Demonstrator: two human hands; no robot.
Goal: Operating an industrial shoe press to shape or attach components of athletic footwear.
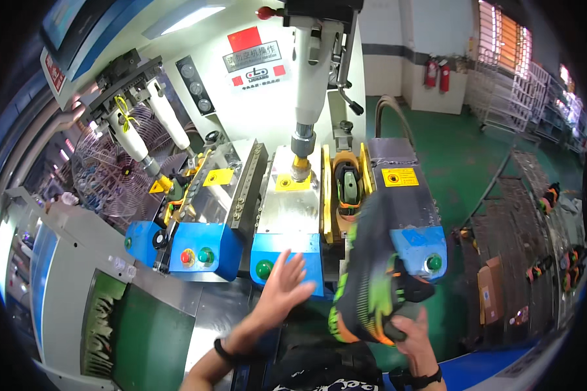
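Right grip (416, 339) clenched on sneaker (366, 274) at heel, 5 o'clock; left grip (282, 287) released beside green button (264, 268). Probably light, flexible; best held by heel.

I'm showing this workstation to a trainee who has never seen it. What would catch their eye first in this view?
Most striking is the dark shoe with bright green and orange markings, held up at lower right by the right hand. Beside it, the left hand is spread open, close to the green button on the middle blue press block. Behind stands the white press column, upper centre.
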